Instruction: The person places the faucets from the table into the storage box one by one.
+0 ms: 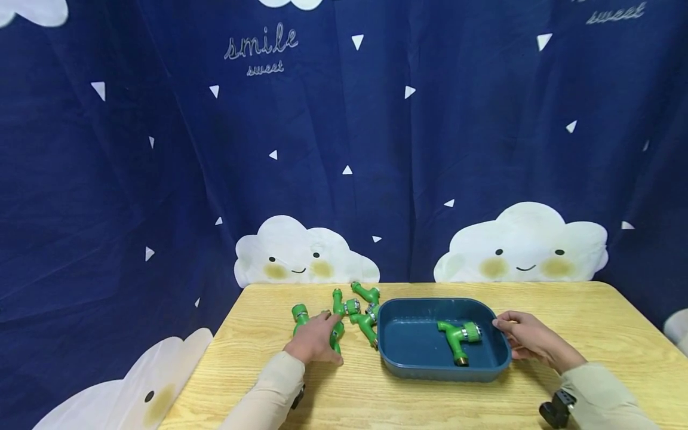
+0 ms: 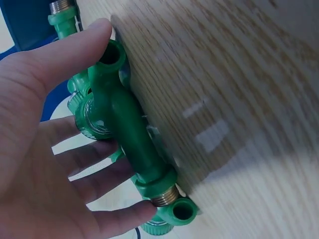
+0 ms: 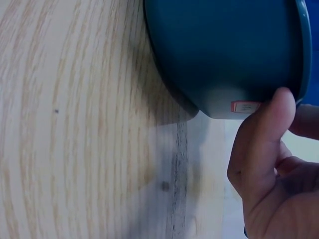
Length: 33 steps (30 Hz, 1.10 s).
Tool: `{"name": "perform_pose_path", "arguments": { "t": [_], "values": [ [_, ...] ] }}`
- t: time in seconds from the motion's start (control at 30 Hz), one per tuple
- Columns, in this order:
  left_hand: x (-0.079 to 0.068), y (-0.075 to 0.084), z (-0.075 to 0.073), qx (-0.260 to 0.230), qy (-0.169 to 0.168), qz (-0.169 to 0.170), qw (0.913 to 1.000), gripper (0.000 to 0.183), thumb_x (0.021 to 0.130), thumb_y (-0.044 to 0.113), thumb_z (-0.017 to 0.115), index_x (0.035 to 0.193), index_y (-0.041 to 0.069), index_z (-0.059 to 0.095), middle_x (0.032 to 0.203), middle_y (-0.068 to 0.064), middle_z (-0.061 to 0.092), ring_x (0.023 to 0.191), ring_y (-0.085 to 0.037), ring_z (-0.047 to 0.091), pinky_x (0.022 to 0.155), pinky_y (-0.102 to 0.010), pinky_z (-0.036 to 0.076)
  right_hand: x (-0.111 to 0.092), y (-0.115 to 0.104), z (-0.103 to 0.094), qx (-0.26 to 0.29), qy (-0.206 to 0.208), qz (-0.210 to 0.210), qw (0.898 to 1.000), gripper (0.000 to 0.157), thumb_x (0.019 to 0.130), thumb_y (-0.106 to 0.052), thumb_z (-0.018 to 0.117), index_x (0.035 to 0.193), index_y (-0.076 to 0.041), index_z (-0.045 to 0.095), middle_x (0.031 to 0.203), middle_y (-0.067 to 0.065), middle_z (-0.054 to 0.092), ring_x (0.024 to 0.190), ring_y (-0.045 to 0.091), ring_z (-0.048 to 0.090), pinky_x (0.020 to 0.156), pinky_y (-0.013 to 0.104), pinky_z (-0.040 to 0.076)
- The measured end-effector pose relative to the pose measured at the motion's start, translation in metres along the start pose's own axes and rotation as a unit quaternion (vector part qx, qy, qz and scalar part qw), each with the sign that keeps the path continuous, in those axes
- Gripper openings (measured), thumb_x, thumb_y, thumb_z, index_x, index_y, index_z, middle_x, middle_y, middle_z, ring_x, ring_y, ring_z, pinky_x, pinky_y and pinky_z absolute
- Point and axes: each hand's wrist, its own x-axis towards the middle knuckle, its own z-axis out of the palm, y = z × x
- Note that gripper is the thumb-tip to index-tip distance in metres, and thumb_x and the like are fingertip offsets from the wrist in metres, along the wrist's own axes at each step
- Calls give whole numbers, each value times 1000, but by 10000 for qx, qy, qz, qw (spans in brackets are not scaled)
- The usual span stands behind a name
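My left hand (image 1: pixel 316 339) reaches over a group of green plastic taps left of the tray. In the left wrist view its thumb and fairly straight fingers lie about one green tap (image 2: pixel 132 132) with a brass-coloured threaded end; a firm hold does not show. My right hand (image 1: pixel 533 341) pinches the right rim of a dark blue rectangular tray (image 1: pixel 414 365) between thumb and fingers. Inside the tray lies a single green tap (image 1: pixel 455 341). In the right wrist view the tray's outer wall (image 3: pixel 224 50) bears a small red-edged label (image 3: pixel 245 106).
Several more taps lie close together by the tray's left side, among them one at the back (image 1: pixel 366 292) and one touching or near the tray wall (image 1: pixel 366 327). Everything stands on a light wooden table (image 1: pixel 258 334). Behind it hangs a dark blue curtain (image 1: pixel 322 119) with clouds.
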Motion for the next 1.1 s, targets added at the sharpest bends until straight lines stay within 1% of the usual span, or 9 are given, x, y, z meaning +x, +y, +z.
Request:
{"name": "perform_pose_path", "arguments": {
  "t": [0.23,0.37,0.47,0.67,0.8,1.1],
  "values": [
    [1,2,-2,-32,-139,-160,9998,101,64,49,90,147,19,42,146,-16,52,130,-40,53,101,-59,48,0,-1,0,86,-21,17,10000,29,106,-25,44,113,2,53,78,2,64,62,11,62,54,26,55],
    [-2,4,-1,-193,-223,-248,9993,101,65,47,90,148,19,41,144,-16,54,132,-42,51,102,-65,44,-1,3,0,165,-142,22,9998,29,106,-25,45,112,2,53,77,1,63,61,10,61,53,25,54],
    [-2,5,0,-361,-257,-269,9987,100,65,45,91,148,18,41,144,-17,54,131,-43,51,101,-67,44,-2,5,-1,227,-239,31,9995,29,106,-25,45,113,2,52,77,1,62,60,10,60,53,25,54],
    [-1,2,1,-594,-252,-219,9977,101,65,42,91,148,17,39,142,-18,55,128,-43,54,99,-60,48,-2,1,-1,267,-215,-27,9994,28,105,-22,46,115,4,52,78,2,61,60,10,59,52,24,53],
    [1,-2,4,-655,-290,-223,9972,102,65,42,91,148,17,38,143,-17,55,127,-42,55,99,-57,50,-2,-2,0,248,-196,-12,9995,27,105,-19,46,116,5,52,77,2,60,60,10,58,53,24,53],
    [3,-2,3,-617,-300,-263,9973,103,63,43,92,146,16,38,143,-18,54,126,-42,56,97,-61,49,2,2,-2,341,-225,-46,9992,27,104,-21,48,115,3,53,74,0,59,59,9,58,52,23,52]
  ]
}}
